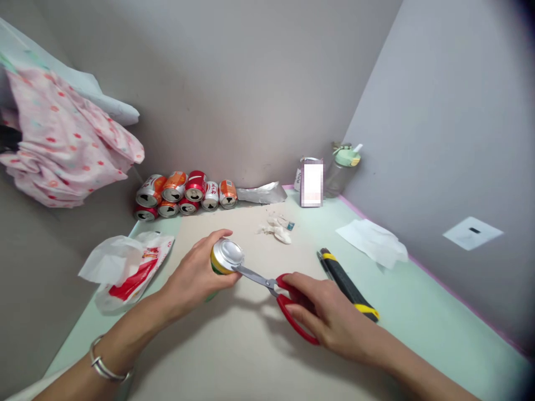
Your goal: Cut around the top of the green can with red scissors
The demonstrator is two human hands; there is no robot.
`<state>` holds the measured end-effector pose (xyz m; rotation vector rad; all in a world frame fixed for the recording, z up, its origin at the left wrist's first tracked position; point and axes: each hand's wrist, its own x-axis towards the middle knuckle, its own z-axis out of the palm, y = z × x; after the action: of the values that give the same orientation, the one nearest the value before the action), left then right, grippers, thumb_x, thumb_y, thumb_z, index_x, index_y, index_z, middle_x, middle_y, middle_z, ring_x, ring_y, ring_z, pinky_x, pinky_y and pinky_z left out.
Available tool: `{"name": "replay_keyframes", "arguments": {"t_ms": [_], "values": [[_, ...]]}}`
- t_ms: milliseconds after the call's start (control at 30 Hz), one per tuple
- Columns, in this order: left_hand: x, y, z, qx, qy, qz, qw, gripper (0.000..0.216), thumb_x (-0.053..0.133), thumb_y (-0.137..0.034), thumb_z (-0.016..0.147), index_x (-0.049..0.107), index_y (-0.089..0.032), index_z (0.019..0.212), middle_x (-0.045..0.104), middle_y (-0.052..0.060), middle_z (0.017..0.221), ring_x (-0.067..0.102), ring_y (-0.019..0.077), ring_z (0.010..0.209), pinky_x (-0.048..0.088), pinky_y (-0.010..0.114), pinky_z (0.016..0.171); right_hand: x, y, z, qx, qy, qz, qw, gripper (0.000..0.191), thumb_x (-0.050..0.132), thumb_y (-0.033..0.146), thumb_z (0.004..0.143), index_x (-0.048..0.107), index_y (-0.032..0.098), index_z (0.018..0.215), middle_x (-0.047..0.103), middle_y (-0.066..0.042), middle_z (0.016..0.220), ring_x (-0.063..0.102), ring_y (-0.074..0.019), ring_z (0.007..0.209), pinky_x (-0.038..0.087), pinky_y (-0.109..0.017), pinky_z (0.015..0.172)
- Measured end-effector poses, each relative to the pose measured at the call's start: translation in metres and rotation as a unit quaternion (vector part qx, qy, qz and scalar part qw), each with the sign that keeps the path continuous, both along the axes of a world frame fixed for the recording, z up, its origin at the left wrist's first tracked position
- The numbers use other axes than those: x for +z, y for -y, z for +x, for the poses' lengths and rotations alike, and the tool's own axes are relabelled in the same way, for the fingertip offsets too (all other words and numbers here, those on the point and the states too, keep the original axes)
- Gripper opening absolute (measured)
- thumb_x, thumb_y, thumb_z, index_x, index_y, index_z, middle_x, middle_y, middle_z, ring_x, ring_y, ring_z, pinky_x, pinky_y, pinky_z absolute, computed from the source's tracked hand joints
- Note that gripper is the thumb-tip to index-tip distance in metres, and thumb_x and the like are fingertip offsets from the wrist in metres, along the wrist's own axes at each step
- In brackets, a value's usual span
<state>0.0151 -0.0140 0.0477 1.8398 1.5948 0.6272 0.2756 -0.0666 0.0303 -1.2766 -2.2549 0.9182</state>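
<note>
My left hand (199, 266) is wrapped round a yellow and green drink can (228, 255), whose silver end faces up toward me. In my right hand (320, 309) is a pair of scissors (267, 283) with red handles, fingers through the loops. The blades reach left to the can's side, just under its silver rim. Whether the tips have gone into the metal cannot be made out. To the right of my right hand lies a black and yellow utility knife (349, 287).
Several opened drink cans (194, 186) are stacked against the back wall, beside a cut metal sheet (263, 193). Crumpled tissue (276, 228), a plastic packet (134, 273), white paper (374, 242), a blurred-out upright object (312, 184) and a bottle (340, 170) surround the work area.
</note>
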Motion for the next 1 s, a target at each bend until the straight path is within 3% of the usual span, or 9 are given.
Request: {"name": "replay_keyframes", "arguments": {"t_ms": [233, 567, 800, 900, 1000], "values": [[-0.007, -0.001, -0.001, 0.007, -0.006, 0.056, 0.998, 0.067, 0.067, -0.027, 0.067, 0.052, -0.026, 0.132, 0.068, 0.005, 0.11, 0.065, 0.0286, 0.098, 0.052, 0.037, 0.08, -0.011, 0.009, -0.01, -0.017, 0.044, 0.057, 0.997, 0.012, 0.046, 0.026, 0.099, 0.05, 0.022, 0.109, 0.065, -0.004, 0.093, 0.054, -0.0175, 0.068, 0.037, -0.029, 0.063], [-0.007, 0.0, 0.001, 0.0, -0.004, 0.101, 0.995, 0.056, 0.068, -0.021, 0.066, 0.051, -0.027, 0.119, 0.062, 0.004, 0.12, 0.056, 0.032, 0.114, 0.044, 0.041, 0.094, -0.015, 0.011, -0.018, -0.023, 0.04, 0.055, 0.997, 0.009, 0.043, 0.024, 0.097, 0.045, 0.022, 0.105, 0.062, -0.007, 0.095, 0.052, -0.0183, 0.067, 0.038, -0.029, 0.062], [-0.005, 0.002, 0.005, 0.023, 0.027, 0.074, 0.997, 0.055, 0.076, -0.035, 0.069, 0.052, -0.027, 0.117, 0.062, 0.006, 0.12, 0.058, 0.0326, 0.111, 0.046, 0.042, 0.09, -0.012, 0.019, -0.021, -0.048, 0.001, 0.03, 0.998, 0.014, 0.043, 0.028, 0.098, 0.049, 0.022, 0.109, 0.063, -0.005, 0.088, 0.052, -0.0183, 0.066, 0.036, -0.029, 0.06], [-0.002, 0.001, 0.004, 0.018, 0.013, 0.081, 0.997, 0.055, 0.075, -0.029, 0.067, 0.052, -0.026, 0.117, 0.06, 0.005, 0.119, 0.058, 0.0303, 0.105, 0.045, 0.04, 0.087, -0.011, 0.017, -0.019, -0.047, -0.005, 0.005, 0.999, 0.013, 0.047, 0.027, 0.097, 0.05, 0.022, 0.108, 0.063, -0.004, 0.088, 0.052, -0.0176, 0.068, 0.038, -0.028, 0.062], [0.003, 0.0, 0.001, -0.028, 0.023, 0.017, 0.999, 0.053, 0.068, -0.019, 0.066, 0.05, -0.025, 0.115, 0.061, 0.001, 0.1, 0.058, 0.0236, 0.087, 0.045, 0.034, 0.074, -0.005, 0.01, -0.013, -0.026, -0.016, -0.041, 0.999, 0.013, 0.053, 0.029, 0.095, 0.054, 0.023, 0.107, 0.064, -0.001, 0.085, 0.052, -0.0159, 0.068, 0.039, -0.026, 0.063]]}}
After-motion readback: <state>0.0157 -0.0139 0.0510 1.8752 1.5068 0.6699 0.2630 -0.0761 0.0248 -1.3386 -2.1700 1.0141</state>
